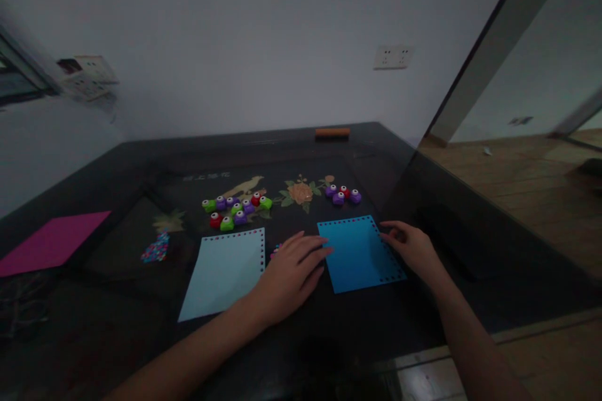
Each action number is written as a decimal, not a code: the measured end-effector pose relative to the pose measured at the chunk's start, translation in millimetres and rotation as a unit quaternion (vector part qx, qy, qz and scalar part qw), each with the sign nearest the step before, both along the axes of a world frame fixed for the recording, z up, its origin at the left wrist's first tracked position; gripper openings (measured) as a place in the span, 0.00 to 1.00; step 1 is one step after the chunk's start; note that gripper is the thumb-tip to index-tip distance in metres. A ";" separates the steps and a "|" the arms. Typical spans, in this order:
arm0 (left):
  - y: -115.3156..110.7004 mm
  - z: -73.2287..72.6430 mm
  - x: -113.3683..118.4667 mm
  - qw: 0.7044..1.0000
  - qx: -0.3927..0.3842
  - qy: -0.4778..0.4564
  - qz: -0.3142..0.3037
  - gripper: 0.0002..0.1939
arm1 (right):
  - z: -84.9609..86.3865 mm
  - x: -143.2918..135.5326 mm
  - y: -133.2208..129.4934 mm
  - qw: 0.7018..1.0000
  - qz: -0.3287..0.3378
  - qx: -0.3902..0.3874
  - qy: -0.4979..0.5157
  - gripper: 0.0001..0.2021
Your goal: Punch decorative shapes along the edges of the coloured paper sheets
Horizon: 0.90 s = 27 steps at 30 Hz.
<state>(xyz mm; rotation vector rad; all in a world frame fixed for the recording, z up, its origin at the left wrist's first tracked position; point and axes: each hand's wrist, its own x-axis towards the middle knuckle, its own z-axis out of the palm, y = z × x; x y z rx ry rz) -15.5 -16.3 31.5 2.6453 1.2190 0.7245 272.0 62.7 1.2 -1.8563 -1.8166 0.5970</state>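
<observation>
My left hand (296, 269) lies with fingers stretched out, their tips on the left edge of a bright blue sheet (355, 260). Small dark dots line this sheet's top and right edges and part of its bottom edge. At the right edge my right hand (411, 247) is bent in a pinch; anything between its fingertips is too small to make out. Left of my left hand lies a pale blue sheet (226, 272), dotted along its top and right edges. Partly hidden behind my left hand is a small heap of pink and blue bits (276, 250).
Several green, purple and red eye-topped pieces (237, 208) lie beyond the pale sheet, with more purple and red pieces (342, 194) farther right. A bead-like multicoloured heap (157, 247) and a magenta sheet (54, 241) are at left. A brown stick (332, 133) lies near the wall.
</observation>
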 end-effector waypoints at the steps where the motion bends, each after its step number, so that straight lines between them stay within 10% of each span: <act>1: 2.1 4.0 -12.2 1.000 0.010 -0.011 0.012 0.19 | -0.8 0.8 0.1 1.000 -0.003 0.007 0.003 0.16; 12: 20.0 -27.6 -182.3 0.976 -0.020 0.006 0.219 0.16 | -0.1 -6.3 2.9 0.995 -0.009 0.074 0.068 0.17; 20: 18.6 -24.7 -187.4 0.984 -0.046 0.028 0.171 0.15 | 38.3 -57.7 -2.9 0.989 0.089 0.108 0.049 0.12; 27: 14.3 -19.0 -185.6 0.977 -0.089 0.061 0.182 0.18 | 50.9 -183.3 -2.1 0.920 0.373 0.114 -0.037 0.11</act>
